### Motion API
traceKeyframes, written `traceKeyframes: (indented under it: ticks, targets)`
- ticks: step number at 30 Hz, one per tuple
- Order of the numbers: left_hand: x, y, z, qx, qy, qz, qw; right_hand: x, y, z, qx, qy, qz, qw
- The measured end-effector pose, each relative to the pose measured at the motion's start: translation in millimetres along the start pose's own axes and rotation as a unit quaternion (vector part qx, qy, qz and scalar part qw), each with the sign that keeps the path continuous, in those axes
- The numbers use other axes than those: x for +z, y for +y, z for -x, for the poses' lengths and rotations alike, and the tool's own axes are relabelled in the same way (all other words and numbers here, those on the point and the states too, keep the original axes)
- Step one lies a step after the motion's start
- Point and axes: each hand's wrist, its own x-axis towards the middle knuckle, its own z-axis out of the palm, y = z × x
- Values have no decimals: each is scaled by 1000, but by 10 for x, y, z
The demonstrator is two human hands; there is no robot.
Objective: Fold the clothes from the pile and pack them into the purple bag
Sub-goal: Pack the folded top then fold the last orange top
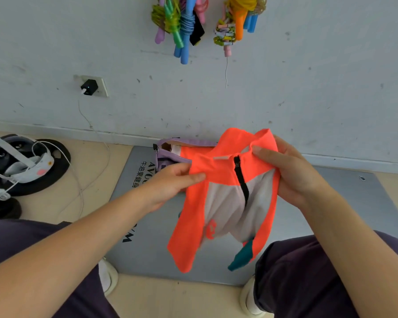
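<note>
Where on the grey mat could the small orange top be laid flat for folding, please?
The grey mat is bare between its printed lettering and the hanging orange-and-white zip top, and at its right side past the right hand. Its far edge is crowded by the open purple fabric bag beyond the left hand.

Dark purple trousers (319, 271); white shoes (251, 299)

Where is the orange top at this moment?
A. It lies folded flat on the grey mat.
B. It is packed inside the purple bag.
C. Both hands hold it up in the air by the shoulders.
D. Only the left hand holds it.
C: the left hand and the right hand each grip a shoulder of the orange top, which hangs above the grey mat.
</note>
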Motion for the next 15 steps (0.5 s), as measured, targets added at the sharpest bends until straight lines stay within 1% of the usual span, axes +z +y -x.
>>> traceKeyframes:
  ticks: [2, 4, 5, 6, 7, 8, 9, 11, 12, 13, 15]
  targets:
    - [-31, 105, 19, 35, 63, 30, 997, -25, 17, 2, 30, 23, 64, 997]
    - [-87, 230, 61, 88, 95, 1, 992, -31, 43, 13, 67, 46, 182, 980]
    - [-99, 277, 92, 116, 95, -40, 988, -23, 53, 22, 70, 64, 248, 964]
    - [-91, 312, 135, 139, 86, -83, 983, -3, 60, 32, 55, 75, 308, 947]
    - [-71, 336, 182, 154, 75, -123, 978, 28, 59, 39, 29, 73, 351, 933]
    - [-41, 344, 227, 157, 62, -152, 974, 70, 60, 48, 8, 51, 370, 928]
    - [-9, 349, 264, 155, 51, -170, 972, 126, 69, 62, 2, 10, 365, 931]
    - [48, 377, 318, 151, 37, -179, 971, 254, 137, 97, 19, -81, 326, 942]
    - [68, 399, 335, 151, 33, -178, 972, 306, 186, 106, 33, -107, 307, 945]
    - [73, 419, 345, 152, 28, -181, 971, 356, 228, 114, 43, -118, 287, 950]
    - [67, 437, 365, 152, 16, -195, 969, 421, 299, 120, 52, -113, 247, 961]
